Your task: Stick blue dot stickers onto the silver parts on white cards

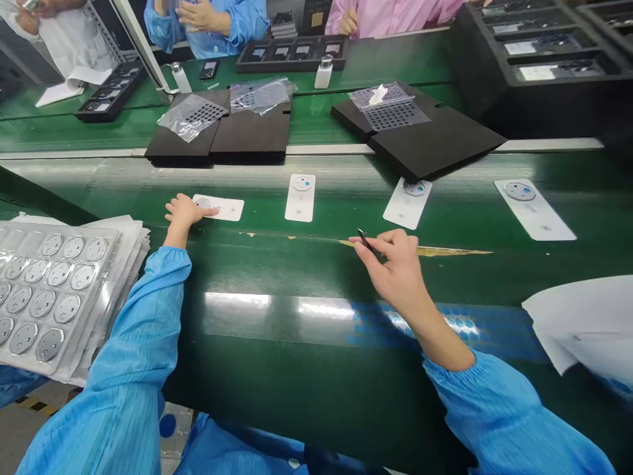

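Note:
My left hand (pixel 184 211) reaches out with its fingers spread, the thumb lying on the near white panel (pixel 230 209) at the left. That panel has a round part at one end, partly under the hand. In my right hand (pixel 398 264), a slim black tool (pixel 364 241) is pinched between thumb and fingers; most of it is hidden. To the right lie a second white panel (pixel 299 206), a third white panel (pixel 406 208) partly under a black foam board, and a fourth white panel (pixel 539 214). Each carries a round disc at its far end.
Clear trays of round discs (pixel 59 274) are stacked at left. Black foam boards (pixel 252 135) and another foam board (pixel 435 138) bear perforated plastic sheets. A stack of black trays (pixel 534 99) rises at right. White sheets (pixel 588 316) lie near my right arm. Co-workers' hands (pixel 202 16) show opposite.

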`<state>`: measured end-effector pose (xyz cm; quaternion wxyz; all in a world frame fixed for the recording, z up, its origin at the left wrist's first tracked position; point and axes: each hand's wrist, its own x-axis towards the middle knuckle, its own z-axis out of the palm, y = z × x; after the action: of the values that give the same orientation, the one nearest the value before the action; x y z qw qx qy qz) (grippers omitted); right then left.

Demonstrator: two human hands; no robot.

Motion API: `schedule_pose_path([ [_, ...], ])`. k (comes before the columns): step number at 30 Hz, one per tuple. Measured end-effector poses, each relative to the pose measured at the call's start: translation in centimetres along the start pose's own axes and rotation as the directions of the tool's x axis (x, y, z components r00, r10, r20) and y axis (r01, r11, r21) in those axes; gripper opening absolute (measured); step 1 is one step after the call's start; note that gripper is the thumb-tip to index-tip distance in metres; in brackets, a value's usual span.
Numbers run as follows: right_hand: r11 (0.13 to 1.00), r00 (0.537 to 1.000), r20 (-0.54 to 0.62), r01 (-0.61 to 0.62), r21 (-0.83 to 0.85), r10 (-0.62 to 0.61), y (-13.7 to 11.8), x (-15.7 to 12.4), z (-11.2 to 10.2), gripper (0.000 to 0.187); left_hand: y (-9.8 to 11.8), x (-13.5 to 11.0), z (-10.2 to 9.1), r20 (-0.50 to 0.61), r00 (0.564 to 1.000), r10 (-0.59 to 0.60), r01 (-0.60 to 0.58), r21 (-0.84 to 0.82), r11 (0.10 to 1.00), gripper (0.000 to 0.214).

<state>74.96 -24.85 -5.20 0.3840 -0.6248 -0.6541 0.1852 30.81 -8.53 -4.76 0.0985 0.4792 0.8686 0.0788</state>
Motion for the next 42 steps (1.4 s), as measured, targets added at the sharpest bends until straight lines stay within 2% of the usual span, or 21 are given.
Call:
schedule_pose_path([
  [1, 1.0, 1.0, -0.001, -0.005, 0.017, 0.005, 0.3, -1.1, -0.8, 0.045, -0.1, 0.1, -0.1, -0.031, 0.999, 0.036, -0.038, -0.05, 0.998, 0.092],
  [3, 0.984, 0.995, 0.039, -0.098, 0.146, 0.093, 0.8, -3.0, -2.0, 0.044, -0.2, -0.2, -0.4, -0.132, 0.981, 0.14, -0.173, -0.291, 0.941, 0.085],
  [4, 0.96, 0.987, 0.065, -0.161, 0.23, 0.15, 1.1, -4.0, -2.4, 0.044, 0.0, -0.7, -0.6, -0.196, 0.96, 0.201, -0.269, -0.444, 0.855, 0.083],
  [6, 0.89, 0.963, 0.132, -0.266, 0.37, 0.233, 1.5, -5.7, -2.9, 0.043, 0.8, -2.5, -1.3, -0.298, 0.905, 0.303, -0.423, -0.689, 0.588, 0.082],
  [8, 0.84, 0.942, 0.225, -0.324, 0.434, 0.247, 1.8, -7.2, -3.1, 0.042, 1.9, -5.8, -2.1, -0.315, 0.855, 0.411, -0.475, -0.794, 0.38, 0.083],
  [9, 0.829, 0.929, 0.285, -0.346, 0.44, 0.236, 1.8, -7.9, -3.1, 0.04, 2.5, -7.9, -2.5, -0.299, 0.834, 0.463, -0.472, -0.821, 0.32, 0.08],
  [10, 0.824, 0.912, 0.345, -0.363, 0.434, 0.221, 1.8, -8.5, -3.2, 0.039, 3.0, -10.4, -2.8, -0.239, 0.81, 0.535, -0.443, -0.848, 0.292, 0.074],
  [11, 0.824, 0.895, 0.399, -0.375, 0.425, 0.201, 1.7, -9.0, -3.2, 0.038, 3.4, -13.0, -2.8, -0.136, 0.77, 0.623, -0.394, -0.87, 0.297, 0.066],
  [12, 0.827, 0.877, 0.444, -0.381, 0.414, 0.182, 1.7, -9.5, -3.3, 0.037, 3.7, -15.6, -2.7, -0.005, 0.698, 0.716, -0.334, -0.887, 0.319, 0.059],
  [14, 0.838, 0.856, 0.495, -0.377, 0.394, 0.152, 1.6, -10.3, -3.4, 0.036, 3.9, -20.5, -1.7, 0.225, 0.506, 0.832, -0.228, -0.896, 0.382, 0.049],
  [15, 0.846, 0.854, 0.501, -0.369, 0.384, 0.145, 1.6, -10.6, -3.4, 0.035, 3.8, -22.5, -0.9, 0.304, 0.423, 0.853, -0.212, -0.883, 0.42, 0.045],
  [16, 0.857, 0.855, 0.5, -0.357, 0.371, 0.14, 1.7, -10.8, -3.4, 0.034, 3.5, -24.1, 0.0, 0.348, 0.362, 0.865, -0.234, -0.864, 0.446, 0.042],
  [17, 0.868, 0.857, 0.498, -0.344, 0.358, 0.134, 1.8, -11.0, -3.4, 0.033, 3.2, -25.5, 1.0, 0.365, 0.327, 0.872, -0.298, -0.835, 0.462, 0.041],
  [19, 0.888, 0.862, 0.494, -0.313, 0.338, 0.116, 2.1, -11.3, -3.4, 0.031, 2.6, -27.2, 2.8, 0.342, 0.303, 0.889, -0.48, -0.751, 0.452, 0.043],
  [22, 0.9, 0.863, 0.499, -0.28, 0.334, 0.083, 2.4, -11.4, -3.4, 0.029, 1.7, -28.4, 4.4, 0.248, 0.307, 0.919, -0.735, -0.552, 0.395, 0.046],
  [25, 0.898, 0.867, 0.494, -0.266, 0.351, 0.063, 2.3, -11.3, -3.5, 0.028, 1.2, -28.7, 4.6, 0.234, 0.27, 0.934, -0.85, -0.398, 0.346, 0.053],
  [28, 0.881, 0.873, 0.482, -0.283, 0.38, 0.073, 2.1, -11.2, -3.6, 0.028, 0.9, -28.8, 4.6, 0.261, 0.22, 0.94, -0.879, -0.365, 0.307, 0.063],
  [33, 0.787, 0.884, 0.425, -0.4, 0.47, 0.195, 0.4, -10.9, -2.9, 0.03, 0.9, -28.9, 4.9, 0.26, 0.206, 0.943, -0.89, -0.351, 0.291, 0.065],
  [38, 0.696, 0.826, 0.472, -0.533, 0.481, 0.307, -2.3, -10.0, -0.5, 0.038, 0.9, -29.0, 5.2, 0.255, 0.215, 0.943, -0.892, -0.341, 0.296, 0.069],
  [42, 0.681, 0.783, 0.521, -0.587, 0.437, 0.341, -2.8, -9.5, 0.8, 0.043, 0.8, -29.1, 5.3, 0.257, 0.216, 0.942, -0.891, -0.343, 0.298, 0.069],
])
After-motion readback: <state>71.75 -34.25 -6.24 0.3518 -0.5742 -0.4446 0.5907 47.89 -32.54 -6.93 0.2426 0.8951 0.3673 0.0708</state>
